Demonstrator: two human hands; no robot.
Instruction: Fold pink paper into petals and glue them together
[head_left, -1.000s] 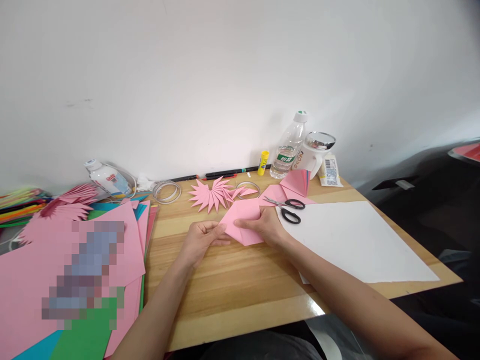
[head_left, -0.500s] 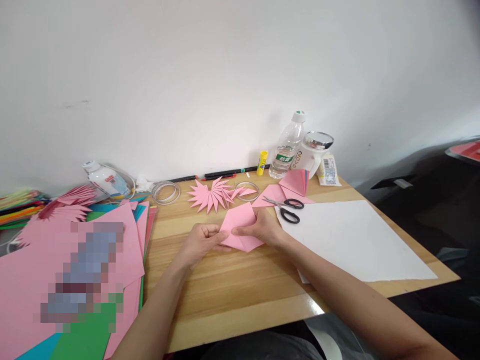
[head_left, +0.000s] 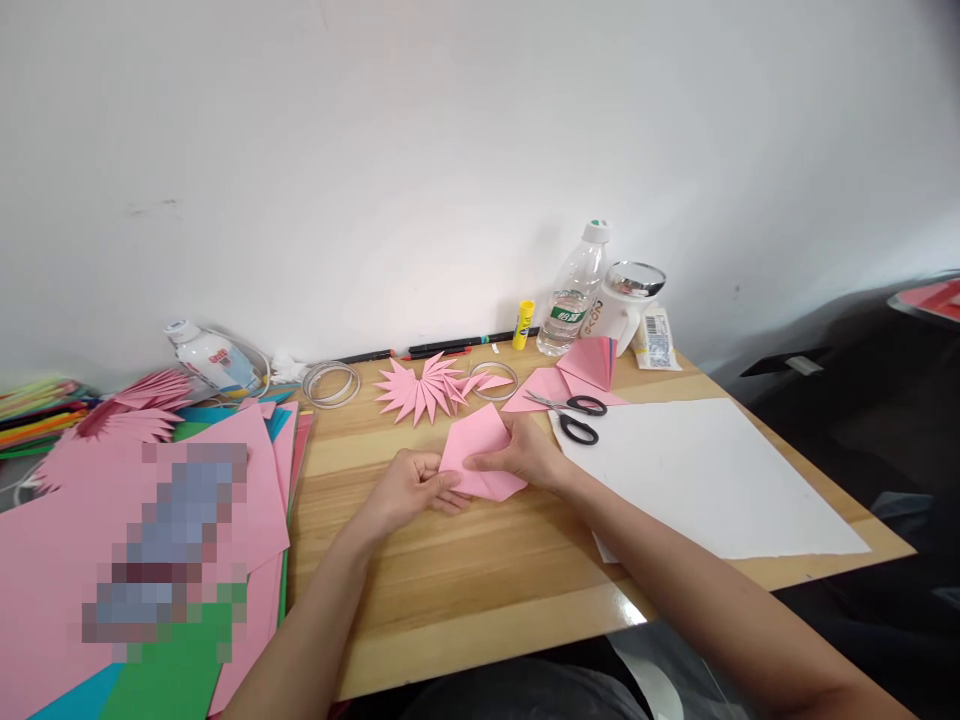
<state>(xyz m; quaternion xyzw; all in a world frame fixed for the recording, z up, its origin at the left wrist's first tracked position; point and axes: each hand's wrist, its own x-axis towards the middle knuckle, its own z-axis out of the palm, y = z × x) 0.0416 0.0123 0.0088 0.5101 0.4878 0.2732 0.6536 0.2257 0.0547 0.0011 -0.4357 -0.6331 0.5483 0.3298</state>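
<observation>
A folded piece of pink paper [head_left: 477, 440] is held between both hands, just above the wooden table. My left hand [head_left: 416, 487] pinches its lower left edge, thumb on top and fingers underneath. My right hand [head_left: 529, 455] grips the right side, with the thumb lying across the front and the other fingers hidden behind. Beyond the hands lies a spiky pink folded-paper piece [head_left: 422, 388]. Scissors with black handles [head_left: 579, 428] rest to the right of my right hand, partly on a white sheet [head_left: 697, 480].
Pink and coloured paper sheets [head_left: 255, 500] cover the left side. Along the wall stand a white bottle [head_left: 217, 360], tape rolls [head_left: 330, 385], pens [head_left: 448, 346], a yellow glue stick [head_left: 523, 326], a water bottle [head_left: 571, 300] and a white mug [head_left: 622, 310]. Folded pink paper [head_left: 589, 365] lies before the mug.
The left fingers have shifted slightly down along the paper's lower edge, and their tips now show beneath it. The right hand keeps its grip.
</observation>
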